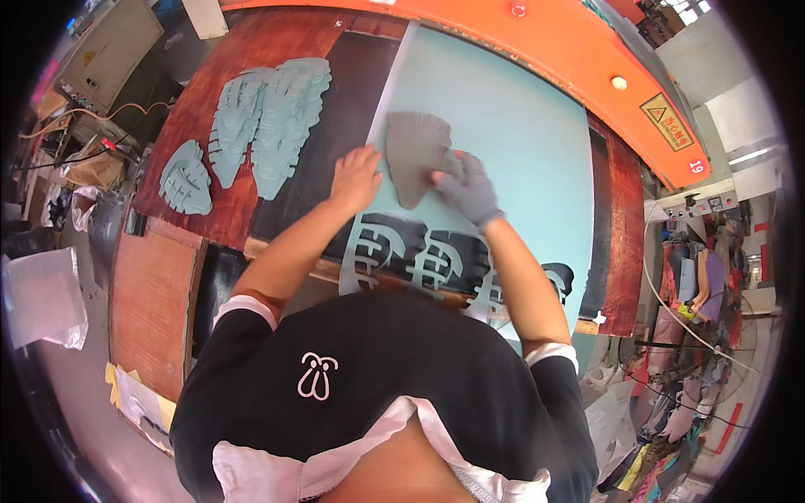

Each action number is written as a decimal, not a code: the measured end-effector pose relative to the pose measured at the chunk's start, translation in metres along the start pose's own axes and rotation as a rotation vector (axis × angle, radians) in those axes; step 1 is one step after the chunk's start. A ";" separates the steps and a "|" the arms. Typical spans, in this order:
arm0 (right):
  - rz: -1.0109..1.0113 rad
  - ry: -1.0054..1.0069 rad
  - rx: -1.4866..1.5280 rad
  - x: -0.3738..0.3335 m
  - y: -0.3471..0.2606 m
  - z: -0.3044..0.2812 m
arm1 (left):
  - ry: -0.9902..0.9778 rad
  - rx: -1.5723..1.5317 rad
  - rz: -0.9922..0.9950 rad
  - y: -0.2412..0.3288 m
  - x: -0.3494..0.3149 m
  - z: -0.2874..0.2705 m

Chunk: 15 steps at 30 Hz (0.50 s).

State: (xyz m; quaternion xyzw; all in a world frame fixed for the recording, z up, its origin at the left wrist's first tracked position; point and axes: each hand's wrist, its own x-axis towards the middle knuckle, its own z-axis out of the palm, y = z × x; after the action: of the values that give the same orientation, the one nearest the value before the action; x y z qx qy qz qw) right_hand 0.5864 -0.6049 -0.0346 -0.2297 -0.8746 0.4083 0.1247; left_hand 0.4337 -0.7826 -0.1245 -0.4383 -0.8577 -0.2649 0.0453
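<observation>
Head view: we see our left hand [356, 178], bare and palm down, at the left edge of the pale blue-green sheet [520, 126], fingers loosely extended with nothing visible in them. Our right hand [471, 193], in a grey glove, is over the middle of the sheet, thumb and fingers spread at the right side of a dark grey tapering piece [415, 151]; blur keeps us from telling whether it grips or only touches. That piece is over the sheet's left part, between our hands, its narrow end toward us. Across the sheet's near part we find a row of cut-outs [457, 256]. Left of the sheet, past a black strip [356, 92], two stacks of cut pieces [291, 117] and a smaller pile [186, 180] rest on red-brown wood [189, 113]. Beyond the sheet's far edge runs an orange machine beam [579, 75].
</observation>
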 end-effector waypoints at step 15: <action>0.046 0.209 -0.250 0.054 -0.023 0.065 | 0.057 -0.206 -0.034 -0.003 0.001 0.014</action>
State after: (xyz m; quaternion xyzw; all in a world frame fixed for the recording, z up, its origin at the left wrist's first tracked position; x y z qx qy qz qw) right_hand 0.5065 -0.6333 -0.0568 -0.3047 -0.8954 0.2728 0.1759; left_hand 0.4333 -0.7758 -0.1375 -0.4184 -0.8315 -0.3648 0.0198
